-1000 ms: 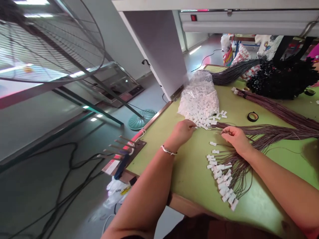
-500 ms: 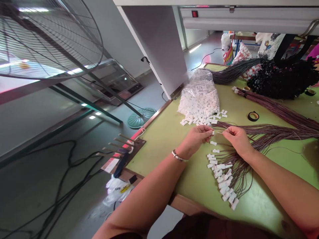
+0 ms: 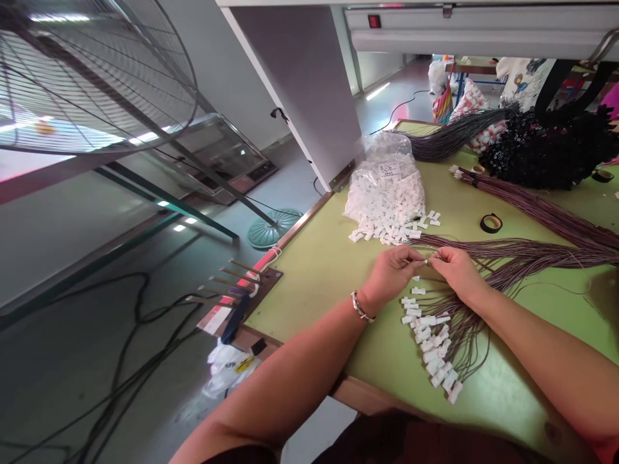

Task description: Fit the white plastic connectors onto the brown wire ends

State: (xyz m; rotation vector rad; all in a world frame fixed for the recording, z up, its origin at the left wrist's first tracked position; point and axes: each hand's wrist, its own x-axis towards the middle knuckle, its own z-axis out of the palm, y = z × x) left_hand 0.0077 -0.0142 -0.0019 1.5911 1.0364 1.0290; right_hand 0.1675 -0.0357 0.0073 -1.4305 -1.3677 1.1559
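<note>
My left hand (image 3: 394,274) pinches a small white connector housing (image 3: 426,261), mostly hidden by the fingertips. Right beside it, my right hand (image 3: 454,270) is closed on a thin brown wire, its end meeting the housing between the two hands. Below them lies a row of wires with white connectors (image 3: 428,335) on their ends. A bundle of loose brown wires (image 3: 522,250) runs off to the right behind my right hand. Just beyond my left hand, a clear plastic bag (image 3: 387,174) of white housings spills some onto the green table (image 3: 309,290).
A black tape roll (image 3: 491,223) lies right of the bag. Further back are a tied wire bundle (image 3: 527,200), dark wires (image 3: 449,138) and a black heap (image 3: 551,151). At the left table edge is a pegged bracket (image 3: 242,287); a large fan (image 3: 97,77) stands beyond.
My left hand has moved right with the connector housing, closing the gap to my right hand. The wire end, visible between the hands before, now meets the housing.
</note>
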